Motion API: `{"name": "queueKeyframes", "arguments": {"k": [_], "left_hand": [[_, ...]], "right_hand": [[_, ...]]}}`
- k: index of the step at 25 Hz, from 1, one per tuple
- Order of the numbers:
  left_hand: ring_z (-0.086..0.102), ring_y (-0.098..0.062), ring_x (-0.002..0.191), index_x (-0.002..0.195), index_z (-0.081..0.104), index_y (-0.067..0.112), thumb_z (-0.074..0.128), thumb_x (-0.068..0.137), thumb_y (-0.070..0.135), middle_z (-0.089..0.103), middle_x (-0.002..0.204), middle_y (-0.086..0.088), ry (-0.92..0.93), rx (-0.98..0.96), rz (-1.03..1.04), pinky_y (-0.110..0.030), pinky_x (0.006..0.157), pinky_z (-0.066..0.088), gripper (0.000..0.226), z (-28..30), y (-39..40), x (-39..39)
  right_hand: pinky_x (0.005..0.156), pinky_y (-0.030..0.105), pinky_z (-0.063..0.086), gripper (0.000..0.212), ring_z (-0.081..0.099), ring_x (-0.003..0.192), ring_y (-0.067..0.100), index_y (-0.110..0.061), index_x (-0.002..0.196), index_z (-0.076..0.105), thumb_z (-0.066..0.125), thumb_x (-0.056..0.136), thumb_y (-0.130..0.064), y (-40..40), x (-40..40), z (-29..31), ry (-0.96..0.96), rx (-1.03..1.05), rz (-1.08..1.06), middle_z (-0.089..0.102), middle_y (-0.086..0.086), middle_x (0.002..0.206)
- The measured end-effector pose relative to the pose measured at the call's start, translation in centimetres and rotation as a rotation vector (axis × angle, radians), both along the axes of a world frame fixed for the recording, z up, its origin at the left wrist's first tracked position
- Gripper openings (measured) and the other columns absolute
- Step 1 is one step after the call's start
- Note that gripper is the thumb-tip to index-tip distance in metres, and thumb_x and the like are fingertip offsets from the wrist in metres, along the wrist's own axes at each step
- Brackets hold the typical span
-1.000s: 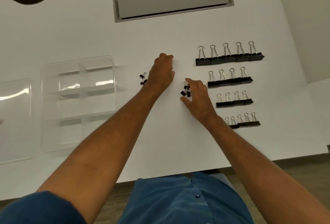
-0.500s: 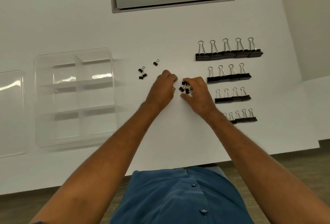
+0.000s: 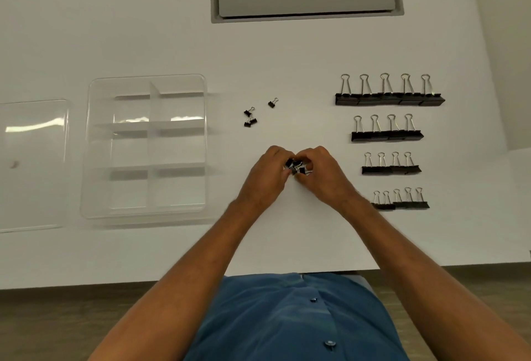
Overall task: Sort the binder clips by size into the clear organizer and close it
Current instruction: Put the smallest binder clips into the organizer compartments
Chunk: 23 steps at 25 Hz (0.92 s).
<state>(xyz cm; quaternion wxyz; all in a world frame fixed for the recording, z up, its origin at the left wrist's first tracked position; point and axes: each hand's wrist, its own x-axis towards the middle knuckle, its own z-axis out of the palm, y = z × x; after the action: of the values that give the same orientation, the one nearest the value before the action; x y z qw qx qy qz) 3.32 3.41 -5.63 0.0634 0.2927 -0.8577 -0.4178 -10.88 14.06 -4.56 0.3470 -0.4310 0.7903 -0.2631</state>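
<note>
Both hands meet at the middle of the white table (image 3: 287, 58). The left hand (image 3: 265, 176) and right hand (image 3: 326, 178) curl their fingers (image 3: 277, 153) narrowly around a cluster of tiny black binder clips (image 3: 296, 166), cupped between them. A few more tiny clips (image 3: 250, 117) lie loose farther out, one single clip (image 3: 273, 102) just beside them. To the right, four rows of larger clips (image 3: 389, 96) stand lined up by size. The clear organizer (image 3: 146, 145) sits open to the left, compartments bare, its lid (image 3: 31, 165) lying beside it.
</note>
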Motion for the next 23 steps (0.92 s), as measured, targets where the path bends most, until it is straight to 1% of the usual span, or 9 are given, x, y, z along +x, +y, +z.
{"name": "queueKeyframes", "arguments": {"k": [5,8,10,12,13,14,16,20,23], "left_hand": [[0.055,-0.01,0.098,0.121,0.062,0.013,0.06,0.092,0.006,0.053,0.118,-0.001,0.128,-0.068,0.319,-0.029,0.09,0.052,0.03,1.0,-3.0,0.3],[0.053,-0.02,0.114,0.135,0.051,0.011,0.064,0.089,0.005,0.045,0.13,-0.009,0.024,-0.065,0.47,-0.034,0.102,0.048,0.048,1.0,-5.8,-0.7],[0.051,-0.023,0.117,0.141,0.043,0.01,0.068,0.089,0.006,0.04,0.135,-0.011,-0.093,-0.02,0.489,-0.033,0.101,0.048,0.058,0.9,-7.5,-1.6],[0.052,-0.023,0.114,0.139,0.045,0.009,0.068,0.089,0.006,0.042,0.133,-0.011,-0.157,-0.017,0.463,-0.035,0.099,0.05,0.056,0.8,-8.6,-2.5],[0.053,-0.024,0.111,0.135,0.049,0.009,0.067,0.089,0.005,0.044,0.13,-0.011,-0.162,-0.029,0.446,-0.036,0.097,0.051,0.05,0.6,-9.0,-2.9],[0.055,-0.024,0.108,0.13,0.053,0.008,0.066,0.09,0.004,0.047,0.126,-0.012,-0.152,-0.04,0.433,-0.036,0.095,0.051,0.043,0.5,-9.3,-3.2],[0.057,-0.023,0.102,0.122,0.059,0.008,0.064,0.092,0.004,0.053,0.118,-0.011,-0.142,-0.057,0.413,-0.031,0.089,0.051,0.031,0.4,-9.8,-3.8],[0.059,-0.018,0.093,0.109,0.067,0.009,0.066,0.091,0.007,0.061,0.108,-0.008,-0.176,-0.094,0.371,-0.023,0.078,0.046,0.019,-0.2,-10.9,-4.6],[0.06,-0.018,0.089,0.102,0.07,0.01,0.064,0.09,0.006,0.065,0.101,-0.007,-0.207,-0.108,0.346,-0.029,0.079,0.052,0.013,-0.5,-11.3,-4.8]], "right_hand": [[0.07,0.003,0.039,0.029,0.057,0.084,0.001,-0.022,0.118,0.065,0.069,0.09,-0.019,-2.3,-2.3,1.4,0.047,0.022,-0.132,0.057,-0.004,0.108],[0.071,0.002,0.037,0.036,0.056,0.085,0.002,-0.02,0.126,0.061,0.067,0.091,-0.018,-5.7,-3.4,1.3,0.058,-0.001,-0.168,0.056,0.0,0.12],[0.081,0.007,0.042,0.047,0.056,0.096,0.009,-0.019,0.136,0.054,0.068,0.091,-0.017,-8.2,-3.6,1.0,0.057,-0.013,-0.125,0.052,0.003,0.131],[0.098,0.028,0.048,0.057,0.053,0.117,0.021,-0.016,0.144,0.048,0.067,0.091,-0.016,-10.5,-3.6,0.4,0.077,-0.015,-0.06,0.047,0.007,0.14],[0.105,0.034,0.045,0.06,0.048,0.125,0.026,-0.015,0.147,0.045,0.066,0.091,-0.014,-11.4,-3.5,0.1,0.092,-0.009,-0.022,0.045,0.008,0.143],[0.109,0.031,0.039,0.06,0.042,0.131,0.028,-0.013,0.15,0.043,0.063,0.093,-0.012,-12.2,-3.3,-0.1,0.116,0.006,0.019,0.044,0.009,0.145],[0.106,0.021,0.03,0.057,0.036,0.133,0.027,-0.01,0.15,0.043,0.059,0.095,-0.007,-13.1,-2.7,-0.2,0.179,0.019,0.089,0.044,0.01,0.143],[0.094,0.029,0.046,0.04,0.048,0.119,0.024,-0.011,0.133,0.06,0.061,0.094,-0.005,-13.9,-1.8,-0.5,0.241,-0.05,0.116,0.052,0.009,0.127],[0.076,0.026,0.046,0.023,0.056,0.1,0.017,-0.018,0.113,0.071,0.063,0.093,-0.011,-14.3,-1.5,-1.1,0.235,-0.051,0.113,0.056,0.004,0.11]]}}
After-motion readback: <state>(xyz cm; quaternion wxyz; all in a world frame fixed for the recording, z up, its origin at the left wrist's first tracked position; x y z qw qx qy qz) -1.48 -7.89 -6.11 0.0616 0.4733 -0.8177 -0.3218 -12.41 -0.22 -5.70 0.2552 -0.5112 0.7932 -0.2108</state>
